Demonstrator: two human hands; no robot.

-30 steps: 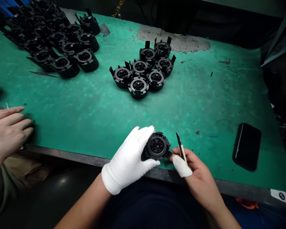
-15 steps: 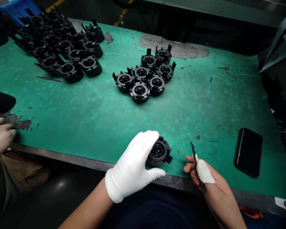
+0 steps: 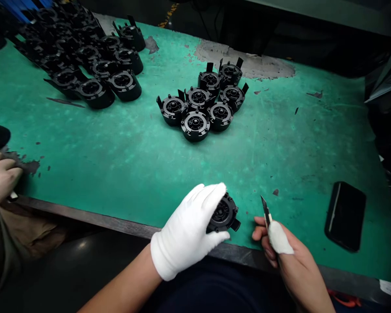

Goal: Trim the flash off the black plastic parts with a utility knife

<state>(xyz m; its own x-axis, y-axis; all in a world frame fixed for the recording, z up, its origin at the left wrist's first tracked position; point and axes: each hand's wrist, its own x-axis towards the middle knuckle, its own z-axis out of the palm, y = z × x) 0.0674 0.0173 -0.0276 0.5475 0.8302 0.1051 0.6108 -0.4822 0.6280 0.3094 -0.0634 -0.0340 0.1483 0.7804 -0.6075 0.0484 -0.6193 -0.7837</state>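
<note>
black phone [image 3: 346,216] on green tabletop [image 3: 289,156]

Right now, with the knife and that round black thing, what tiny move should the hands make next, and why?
Probably ease the knife in the right hand toward the black part, blade clear of the gloved fingers. The white-gloved left hand cups the part, and a gap separates it from the knife.
</note>
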